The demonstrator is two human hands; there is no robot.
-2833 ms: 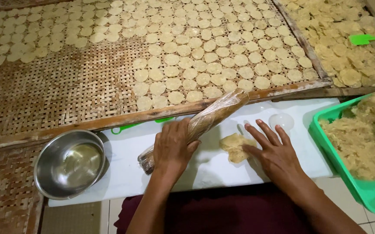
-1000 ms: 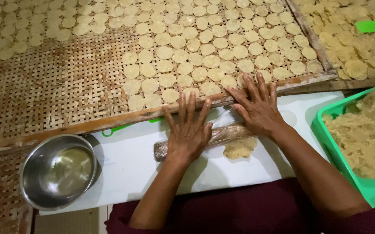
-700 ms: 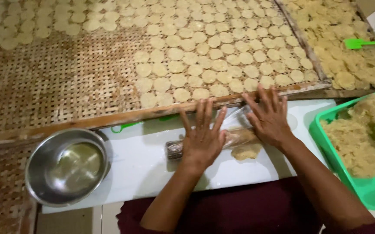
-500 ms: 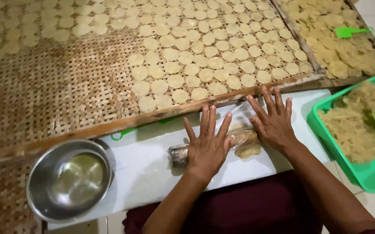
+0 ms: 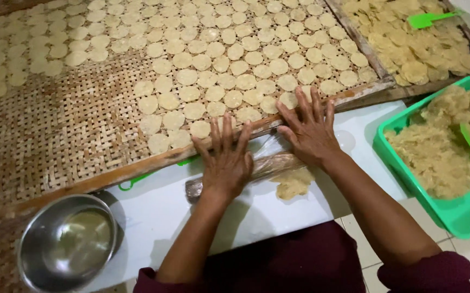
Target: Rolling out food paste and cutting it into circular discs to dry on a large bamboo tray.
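No packages, labels, signs or screens anywhere in view.

Both forearms are bare from the wrist up to near the elbow. The left hand (image 5: pixel 225 163) and the right hand (image 5: pixel 312 133) wear no gloves, and no ring, watch or bracelet can be seen on them. The nails are short and without polish. The sleeves (image 5: pixel 433 271) are dark red, of a soft plain cloth, and they end in a thick rolled edge at the lower border of the view. The lap (image 5: pixel 283 260) is covered with the same dark red cloth, smooth, with no pattern and no buttons visible.
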